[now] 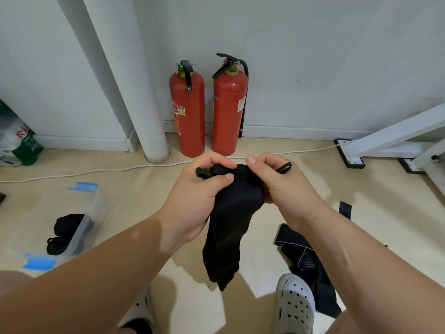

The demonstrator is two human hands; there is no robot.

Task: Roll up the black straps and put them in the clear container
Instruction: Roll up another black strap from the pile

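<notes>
Beyond near forearms (101,273), pinching top end of black strap (233,220) with left hand (197,194) and right hand (284,186). Hanging straight down, long axis vertical. Down-left on floor (144,189), clear container (98,206), nearer left hand.

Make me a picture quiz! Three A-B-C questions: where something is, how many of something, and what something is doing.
1. Where is the clear container?
A. on the floor, to the person's left
B. on a chair
C. on a shelf

2. How many red fire extinguishers stand by the wall?
A. one
B. two
C. four

3. What is happening to the black strap in front?
A. it lies flat on the ground
B. the left hand and right hand hold it up, its end hanging down
C. it hangs on a hook

Answers:
1 A, it lies low at the left.
2 B, two stand side by side.
3 B, both hands grip its top.
</notes>
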